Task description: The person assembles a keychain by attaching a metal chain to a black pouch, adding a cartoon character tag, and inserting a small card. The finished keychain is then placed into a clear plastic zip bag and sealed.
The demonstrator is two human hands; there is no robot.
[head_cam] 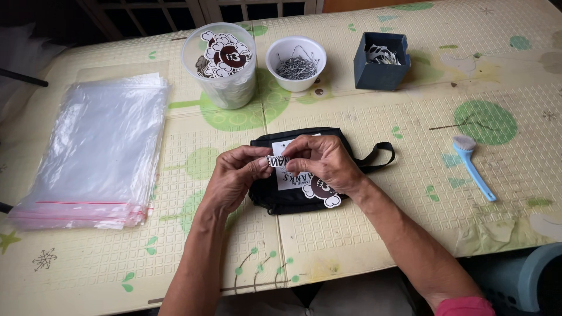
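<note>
- Both our hands meet over the middle of the tabletop point(363, 234): our left hand point(234, 175) and right hand point(325, 161) pinch, between thumb and fingertips, the two ends of a small black-and-white printed paper tag point(278, 160).
- That tag hangs just above a flat black fabric pouch with a strap point(266, 196), which lies on the tabletop under our hands, a white card and a cartoon-shaped sticker on top of it.
- To handle it well, we judge a light fingertip grip near the ends best, keeping the tag flat and level over the pouch.
- From left to right lie a stack of clear plastic zip bags point(99, 152), a clear tub of stickers point(222, 64), a white bowl of small metal pins point(295, 61), a dark blue box point(380, 61) and a light blue brush point(471, 164).
- Our fingers cover much of the tag and card; what fills the blue box is hard to make out.
</note>
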